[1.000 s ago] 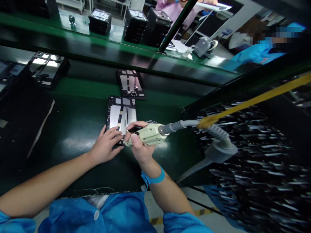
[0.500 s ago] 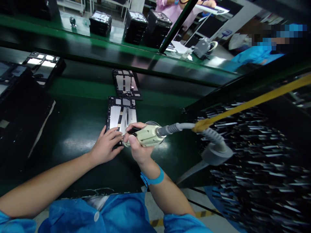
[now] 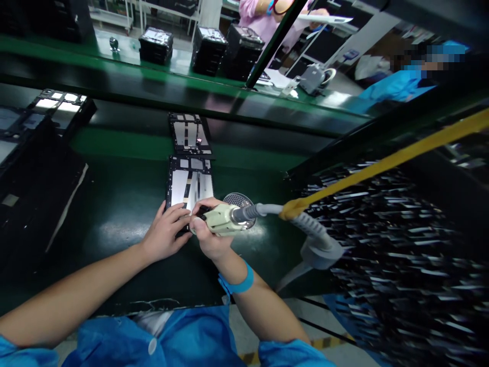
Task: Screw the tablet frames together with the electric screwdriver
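Observation:
An opened tablet (image 3: 179, 184) with a black frame and silvery inside lies on the green bench. My left hand (image 3: 165, 232) rests over its near left corner, fingers stretched out and apart, fingertips close to the tool's front end. In my right hand (image 3: 214, 243), closed around the grip, is a pale green corded electric screwdriver (image 3: 221, 219) over the near right part of the tablet. Its tip is hidden by my fingers. Just behind the screwdriver sits a round perforated metal dish (image 3: 237, 200). Beyond the first tablet lies a second opened tablet (image 3: 191, 133).
Stacks of tablet parts (image 3: 19, 132) stand at the left. A yellow strap (image 3: 382, 164) holds up the screwdriver's grey cable (image 3: 319, 247) at the right. More black stacks (image 3: 208, 51) line the shelf (image 3: 126, 71) behind, where co-workers in pink (image 3: 254, 15) and blue (image 3: 393, 92) are visible.
The screwdriver and my right hand have shifted slightly left, uncovering more of the metal dish. The cable has swung left. My left hand stays on the tablet; the view has moved slightly.

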### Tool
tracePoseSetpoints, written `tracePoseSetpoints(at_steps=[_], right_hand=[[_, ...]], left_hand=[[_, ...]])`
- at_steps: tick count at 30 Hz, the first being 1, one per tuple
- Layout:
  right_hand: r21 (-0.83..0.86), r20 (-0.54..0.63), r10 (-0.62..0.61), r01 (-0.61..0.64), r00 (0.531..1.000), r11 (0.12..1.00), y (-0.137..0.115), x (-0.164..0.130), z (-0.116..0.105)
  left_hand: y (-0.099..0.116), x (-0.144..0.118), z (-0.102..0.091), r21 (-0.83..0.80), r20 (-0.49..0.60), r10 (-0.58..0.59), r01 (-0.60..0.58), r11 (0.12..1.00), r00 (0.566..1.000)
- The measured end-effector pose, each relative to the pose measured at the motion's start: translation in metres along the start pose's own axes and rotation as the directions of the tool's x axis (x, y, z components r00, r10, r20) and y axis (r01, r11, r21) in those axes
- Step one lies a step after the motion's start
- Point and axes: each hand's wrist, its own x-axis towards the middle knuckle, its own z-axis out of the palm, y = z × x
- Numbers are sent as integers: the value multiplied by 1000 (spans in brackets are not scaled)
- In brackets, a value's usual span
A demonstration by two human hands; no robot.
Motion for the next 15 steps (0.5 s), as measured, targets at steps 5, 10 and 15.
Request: tracePoseSetpoints(at_steps=[5,10,15], right_hand=[[32,3,21,-21,1000,999,1,4,0],[176,-30,98,-92,995,980,-12,11,-12],[283,-79,14,9,997,959,-26,13,-45]], left_hand=[[2,3,0,68,-47,-1,4,998,999],[10,8,-9,166,-60,22,-12,986,998],[24,-20,-24,227,7,-25,23,974,1000]])
